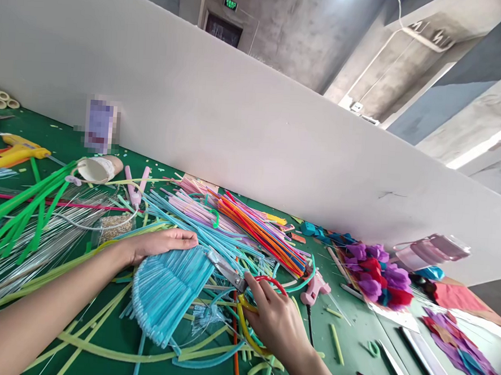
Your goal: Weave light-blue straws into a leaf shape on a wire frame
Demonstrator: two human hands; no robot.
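My left hand [162, 245] pinches the upper edge of a blue fan-shaped piece [172, 290] made of pipe cleaners laid side by side. In my right hand [274, 319] is a pair of scissors [230, 272] with one red and one yellow handle loop. The blades point up and left, their tips at the fan's top right corner. Whether the tips touch the fan I cannot tell. Loose blue pipe cleaners [181, 214] lie just behind it, and a tuft of blue trimmings [208, 319] rests below the scissors.
Orange pipe cleaners [256, 227] lie bundled behind, with green ones [23, 213] at left. A yellow glue gun [13, 151] sits far left, a pink glue gun [314, 287] right of the scissors. Purple and red flowers [376, 274] stand before a white partition [237, 130].
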